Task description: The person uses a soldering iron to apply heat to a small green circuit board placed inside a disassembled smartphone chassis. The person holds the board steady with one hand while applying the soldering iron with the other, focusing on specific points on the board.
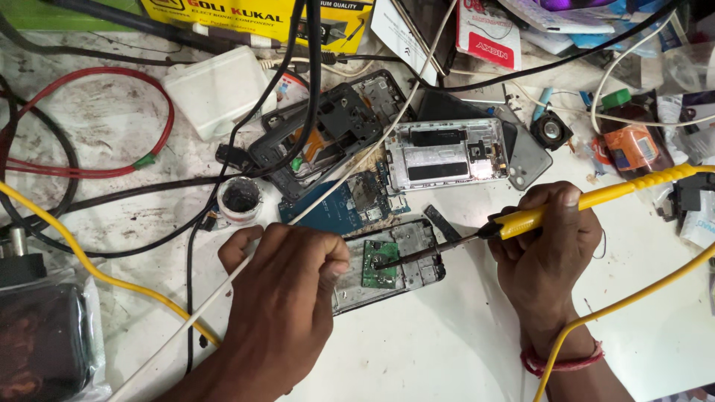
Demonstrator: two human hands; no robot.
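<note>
The person was mid-solder on an opened phone [395, 260] that lay on the white bench [447, 350], just below a blue board [335, 205] and a silver frame [447, 155]. The right hand [547, 253] gripped the yellow iron [566, 208] like a pen, wrist low, its dark tip touching the small green board [380, 264] inside the phone. The left hand [287, 298] came in from below, knuckles up, fingers curled and pressing on the phone's left end; whether it pinched anything I could not tell. I judged the next move needed a steady tip and the phone kept from sliding. A pot [240, 199] of dark paste stood nearby.
</note>
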